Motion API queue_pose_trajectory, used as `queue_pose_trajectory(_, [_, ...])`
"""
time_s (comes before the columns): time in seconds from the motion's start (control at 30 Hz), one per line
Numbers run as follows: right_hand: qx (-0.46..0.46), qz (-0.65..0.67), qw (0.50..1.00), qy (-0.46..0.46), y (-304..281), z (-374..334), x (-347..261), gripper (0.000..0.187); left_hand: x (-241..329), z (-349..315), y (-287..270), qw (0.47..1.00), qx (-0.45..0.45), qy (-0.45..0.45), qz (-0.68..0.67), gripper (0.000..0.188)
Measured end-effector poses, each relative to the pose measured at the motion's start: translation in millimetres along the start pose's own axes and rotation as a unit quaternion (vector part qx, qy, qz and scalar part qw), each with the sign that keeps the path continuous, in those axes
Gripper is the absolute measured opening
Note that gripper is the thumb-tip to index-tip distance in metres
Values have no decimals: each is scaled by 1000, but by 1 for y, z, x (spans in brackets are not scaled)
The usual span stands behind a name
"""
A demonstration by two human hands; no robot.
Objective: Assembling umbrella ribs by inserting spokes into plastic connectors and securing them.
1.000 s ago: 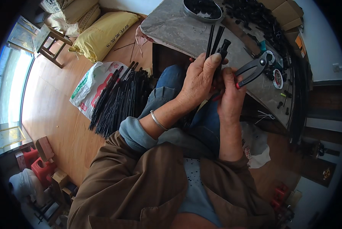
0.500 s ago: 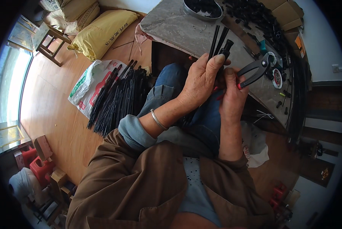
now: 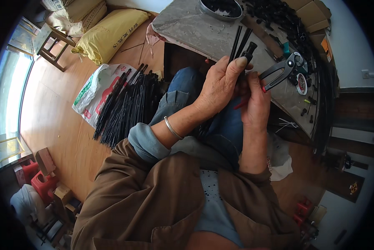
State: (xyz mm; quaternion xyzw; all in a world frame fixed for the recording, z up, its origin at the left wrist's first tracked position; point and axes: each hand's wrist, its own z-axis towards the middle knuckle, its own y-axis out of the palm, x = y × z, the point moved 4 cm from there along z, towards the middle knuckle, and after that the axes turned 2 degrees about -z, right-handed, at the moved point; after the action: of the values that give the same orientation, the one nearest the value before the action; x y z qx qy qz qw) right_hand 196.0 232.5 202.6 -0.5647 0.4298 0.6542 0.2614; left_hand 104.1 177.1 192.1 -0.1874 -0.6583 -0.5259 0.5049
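My left hand point(image 3: 220, 85) is closed around several thin black rods point(image 3: 239, 41), which stick up past its thumb. A black knobbed fitting point(image 3: 249, 50) rises from the same fist, its lower end hidden by the fingers. Beside it, my right hand point(image 3: 255, 102) grips a pair of pincers point(image 3: 285, 71) with red handles. The rounded metal head of the pincers points up and right, over the table's edge. Both hands are close together above my knees, and some fingers are hidden behind them.
A bundle of black rods point(image 3: 130, 106) lies on a printed plastic bag point(image 3: 84, 93) to the left. The grey table point(image 3: 182, 25) carries a metal bowl point(image 3: 232, 17), a heap of black fittings point(image 3: 274, 14) and a small round tub point(image 3: 301, 85). A yellow sack point(image 3: 109, 37) lies on the floor.
The pincers have turned slightly in my right hand, and more of a red handle shows below. My left hand keeps its hold on the rods and fitting. The whole view has shifted a little.
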Motion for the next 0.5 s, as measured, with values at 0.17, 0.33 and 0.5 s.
queue_pose_trajectory(0.17, [18, -11, 1000, 4, -1, -1, 0, 26, -3, 2, 0, 1000, 2, 14, 2, 51])
queue_pose_trajectory(0.33, [27, -22, 999, -7, -1, -1, 2, 26, -4, 2, 0, 1000, 0, 16, -5, 50])
queue_pose_trajectory(0.5, [31, -28, 999, -8, 1, -2, 2, 26, -4, 1, -1, 1000, 13, 20, 0, 49])
